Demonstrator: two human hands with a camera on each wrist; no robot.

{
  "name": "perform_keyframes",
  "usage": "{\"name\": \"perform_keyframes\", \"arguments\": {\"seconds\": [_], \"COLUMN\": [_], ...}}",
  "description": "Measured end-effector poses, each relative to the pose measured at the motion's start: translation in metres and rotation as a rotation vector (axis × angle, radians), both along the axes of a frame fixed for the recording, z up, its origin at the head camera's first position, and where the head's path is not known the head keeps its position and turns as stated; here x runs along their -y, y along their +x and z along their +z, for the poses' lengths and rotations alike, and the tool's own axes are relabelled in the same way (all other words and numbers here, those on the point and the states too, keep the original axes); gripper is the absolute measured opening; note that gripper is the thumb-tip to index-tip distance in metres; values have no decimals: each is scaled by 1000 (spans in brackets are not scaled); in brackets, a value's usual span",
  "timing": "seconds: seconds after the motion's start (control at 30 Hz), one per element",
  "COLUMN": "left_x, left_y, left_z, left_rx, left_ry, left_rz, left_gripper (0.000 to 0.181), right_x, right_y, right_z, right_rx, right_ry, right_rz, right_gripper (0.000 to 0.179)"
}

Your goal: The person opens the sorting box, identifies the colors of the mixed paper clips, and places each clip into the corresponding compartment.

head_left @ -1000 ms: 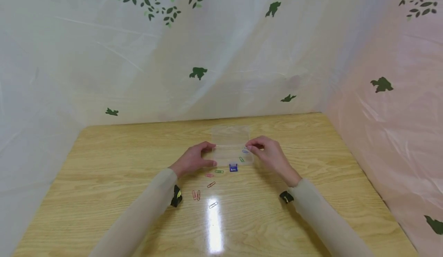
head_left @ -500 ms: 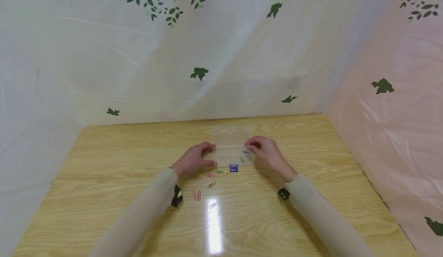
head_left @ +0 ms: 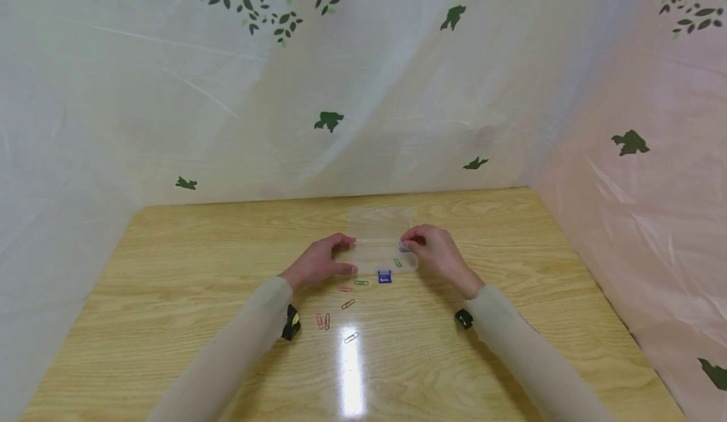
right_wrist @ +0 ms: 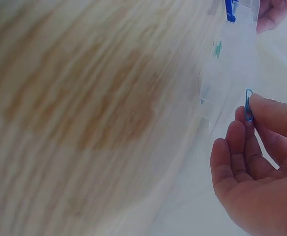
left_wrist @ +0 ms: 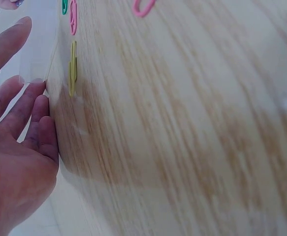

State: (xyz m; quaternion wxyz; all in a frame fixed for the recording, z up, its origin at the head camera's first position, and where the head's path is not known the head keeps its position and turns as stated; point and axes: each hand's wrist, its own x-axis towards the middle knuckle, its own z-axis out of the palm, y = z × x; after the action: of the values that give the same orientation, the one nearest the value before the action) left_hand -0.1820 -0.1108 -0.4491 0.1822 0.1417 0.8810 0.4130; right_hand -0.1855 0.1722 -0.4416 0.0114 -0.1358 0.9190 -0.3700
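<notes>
A clear plastic box [head_left: 372,259] stands on the table with its lid [head_left: 379,221] tipped back and a blue latch [head_left: 384,277] at the front. My left hand [head_left: 320,261] holds the box's left end, thumb at the front corner and fingertips at the back. My right hand [head_left: 437,255] is over the right end and pinches a blue paper clip [right_wrist: 249,105] between thumb and forefinger. A green paper clip [head_left: 397,262] lies inside the box. The head view also has a blue shape [head_left: 404,250] under my right fingertips; whether it is the held clip I cannot tell.
Loose paper clips lie in front of the box: a green one [head_left: 361,282], a pink one [head_left: 345,289], a reddish-brown one [head_left: 348,304], a pair side by side [head_left: 323,321] and a pale one [head_left: 351,337]. A fabric backdrop [head_left: 255,125] borders the wooden table [head_left: 170,270].
My right hand has shifted slightly left over the box, still pinching the clip. The left hand stays on the box, and the loose clips lie as before.
</notes>
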Motion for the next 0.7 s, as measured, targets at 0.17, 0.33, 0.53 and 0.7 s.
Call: {"name": "perform_keyframes", "arguments": {"seconds": [0.17, 0.33, 0.53, 0.7], "left_x": [0, 0, -1, -1], "left_y": [1, 0, 2, 3], "left_z": [-1, -1, 0, 0], "left_rx": [-4, -8, -6, 4], "left_ry": [-2, -4, -4, -2], "left_rz": [-4, -10, -3, 5], "left_gripper": [63, 64, 63, 63], "right_x": [-2, -8, -19, -29], "right_y": [1, 4, 7, 9], "right_z": [-1, 1, 5, 7], "right_rx": [-2, -8, -14, -20], "right_ry": [10, 11, -4, 25], "right_rz": [10, 0, 3, 98], "right_gripper": [11, 15, 23, 40]}}
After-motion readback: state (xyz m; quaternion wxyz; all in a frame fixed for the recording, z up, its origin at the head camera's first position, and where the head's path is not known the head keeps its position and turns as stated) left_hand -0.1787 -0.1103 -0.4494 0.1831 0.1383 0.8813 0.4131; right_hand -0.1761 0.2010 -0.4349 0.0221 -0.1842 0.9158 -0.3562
